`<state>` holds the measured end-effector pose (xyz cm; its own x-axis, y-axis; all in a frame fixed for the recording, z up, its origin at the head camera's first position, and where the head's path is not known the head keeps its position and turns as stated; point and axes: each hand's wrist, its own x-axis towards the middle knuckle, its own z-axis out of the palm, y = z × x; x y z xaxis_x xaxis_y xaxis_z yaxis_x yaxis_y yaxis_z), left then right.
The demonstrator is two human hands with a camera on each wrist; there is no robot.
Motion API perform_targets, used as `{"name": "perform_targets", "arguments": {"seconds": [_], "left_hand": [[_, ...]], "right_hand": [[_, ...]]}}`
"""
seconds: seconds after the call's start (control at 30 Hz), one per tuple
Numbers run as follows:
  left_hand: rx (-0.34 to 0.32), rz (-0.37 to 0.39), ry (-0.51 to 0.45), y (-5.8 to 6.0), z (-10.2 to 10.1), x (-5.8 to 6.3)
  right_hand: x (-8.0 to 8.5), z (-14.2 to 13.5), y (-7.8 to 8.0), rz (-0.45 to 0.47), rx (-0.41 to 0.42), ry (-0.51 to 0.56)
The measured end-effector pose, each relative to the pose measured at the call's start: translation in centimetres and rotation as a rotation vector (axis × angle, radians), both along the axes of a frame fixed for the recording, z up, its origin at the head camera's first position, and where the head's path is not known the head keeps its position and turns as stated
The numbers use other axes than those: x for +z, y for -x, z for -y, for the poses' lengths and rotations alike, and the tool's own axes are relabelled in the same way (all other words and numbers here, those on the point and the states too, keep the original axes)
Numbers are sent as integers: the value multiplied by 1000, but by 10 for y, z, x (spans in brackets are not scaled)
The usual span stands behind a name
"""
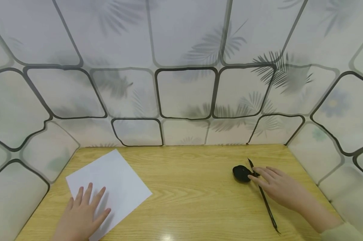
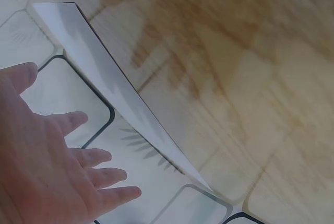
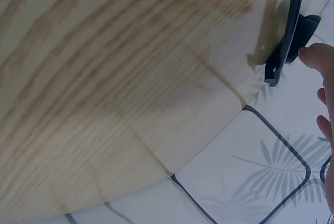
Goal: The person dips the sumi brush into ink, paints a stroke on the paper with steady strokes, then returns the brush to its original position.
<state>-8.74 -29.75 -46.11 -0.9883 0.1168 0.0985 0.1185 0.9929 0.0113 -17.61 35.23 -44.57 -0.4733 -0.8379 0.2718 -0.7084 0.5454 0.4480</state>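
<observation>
On the left of the table lies a white sheet of paper (image 1: 121, 190), turned at an angle. My left hand (image 1: 80, 214) is spread over its near left part, fingers straight; the left wrist view shows these fingers (image 2: 104, 156) held above the surface. On the right, a small black dish (image 1: 241, 173) stands beside a dark writing brush (image 1: 267, 204), whose tip points away from me. My right hand (image 1: 279, 187) reaches over the upper part of the brush, thumb near the dish. In the right wrist view the thumb (image 3: 315, 57) is close to the brush (image 3: 288, 31), its fingers loose.
The light wood-grain table (image 1: 184, 187) is bordered at the back and both sides by upright panels (image 1: 184, 93) with dark outlines and leaf prints. Between the paper and the dish runs a wide stretch of tabletop.
</observation>
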Motion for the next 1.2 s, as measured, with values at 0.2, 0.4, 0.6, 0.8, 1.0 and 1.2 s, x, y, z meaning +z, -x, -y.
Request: {"name": "perform_targets", "arguments": {"seconds": [0.2,0.4,0.6,0.8,1.0,1.2], "left_hand": [[0,18,4,-1,0,-4],[-1,35,10,0,0,-8],[7,35,12,0,1,-11],[4,18,20,1,4,-15],[-8,29,33,2,9,-20],[-4,159,26,5,10,-19]], "right_hand": [[-1,-1,-3,-5,-15,-55],[-6,-1,-6,-10,-1,-52],[-9,-2,-5,-15,11,-52],[-14,-5,-5,-17,37,-64],[-21,-6,-4,-5,95,-14],[-25,-7,-4,-29,118,-5]]}}
